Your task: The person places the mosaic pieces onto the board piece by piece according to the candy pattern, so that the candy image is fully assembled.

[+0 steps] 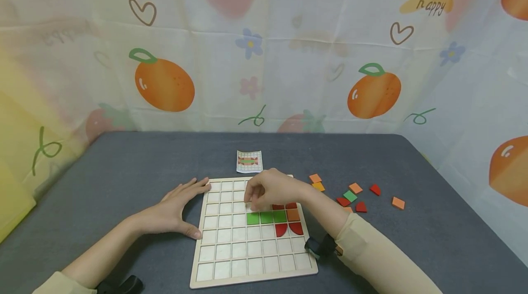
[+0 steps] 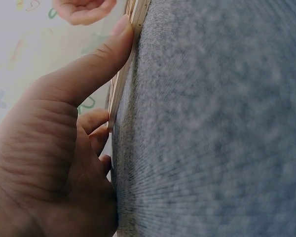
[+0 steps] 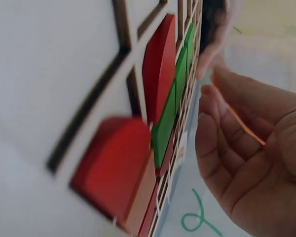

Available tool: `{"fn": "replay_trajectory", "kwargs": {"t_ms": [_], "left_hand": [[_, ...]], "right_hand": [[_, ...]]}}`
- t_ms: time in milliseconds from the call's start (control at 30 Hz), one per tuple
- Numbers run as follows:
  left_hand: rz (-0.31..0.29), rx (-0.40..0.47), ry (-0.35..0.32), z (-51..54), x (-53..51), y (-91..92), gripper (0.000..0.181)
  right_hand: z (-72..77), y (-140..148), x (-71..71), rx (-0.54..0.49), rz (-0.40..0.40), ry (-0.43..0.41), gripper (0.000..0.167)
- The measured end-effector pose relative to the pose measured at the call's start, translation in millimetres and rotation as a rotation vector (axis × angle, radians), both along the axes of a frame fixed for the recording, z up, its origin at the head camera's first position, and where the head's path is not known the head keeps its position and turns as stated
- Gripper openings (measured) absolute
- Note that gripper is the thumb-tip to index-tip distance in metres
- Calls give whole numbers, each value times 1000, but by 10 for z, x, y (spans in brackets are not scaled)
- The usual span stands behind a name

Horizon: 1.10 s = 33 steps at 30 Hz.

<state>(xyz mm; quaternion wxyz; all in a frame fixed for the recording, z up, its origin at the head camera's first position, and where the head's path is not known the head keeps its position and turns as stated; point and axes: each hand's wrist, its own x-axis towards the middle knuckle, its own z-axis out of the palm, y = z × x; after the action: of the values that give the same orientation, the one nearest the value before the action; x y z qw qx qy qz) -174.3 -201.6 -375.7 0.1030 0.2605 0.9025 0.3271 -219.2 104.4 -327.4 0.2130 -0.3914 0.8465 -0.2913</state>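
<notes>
A pale wooden grid board (image 1: 231,250) lies on the dark table. My left hand (image 1: 175,209) spreads along its left side. In the left wrist view the thumb (image 2: 106,52) presses the board's edge. Over the board's upper middle hovers my right hand (image 1: 272,189), fingers curled and fingertips close together. The right wrist view shows the same hand (image 3: 251,143); whether anything sits between its fingertips cannot be made out. Three green tiles (image 1: 266,217) form a row with an orange tile (image 1: 293,214) at its right end. Rounded red pieces (image 1: 281,230) lie above and below it.
A small pattern card (image 1: 249,162) lies beyond the board. Loose pieces are scattered to the right, including a yellow tile (image 1: 318,186), a green tile (image 1: 350,196), a red piece (image 1: 375,189) and an orange tile (image 1: 398,202). A printed fruit curtain (image 1: 222,74) hangs behind the table.
</notes>
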Motion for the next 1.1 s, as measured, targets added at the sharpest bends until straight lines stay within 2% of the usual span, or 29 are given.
{"fn": "replay_trajectory", "kwargs": {"t_ms": [233, 433, 733, 1000, 1100], "left_hand": [[-4, -1, 0, 2, -1, 5, 105], [-4, -3, 4, 7, -3, 4, 106], [-7, 1, 1, 17, -2, -4, 107], [-11, 5, -3, 14, 4, -2, 107], [-9, 3, -1, 12, 5, -1, 106]], "right_hand": [[93, 174, -49, -7, -54, -6, 14], [171, 394, -145, -11, -98, 12, 18], [154, 753, -275, -19, -189, -13, 21], [143, 1077, -292, 12, -283, -31, 23], [145, 1216, -301, 10, -297, -52, 25]]}}
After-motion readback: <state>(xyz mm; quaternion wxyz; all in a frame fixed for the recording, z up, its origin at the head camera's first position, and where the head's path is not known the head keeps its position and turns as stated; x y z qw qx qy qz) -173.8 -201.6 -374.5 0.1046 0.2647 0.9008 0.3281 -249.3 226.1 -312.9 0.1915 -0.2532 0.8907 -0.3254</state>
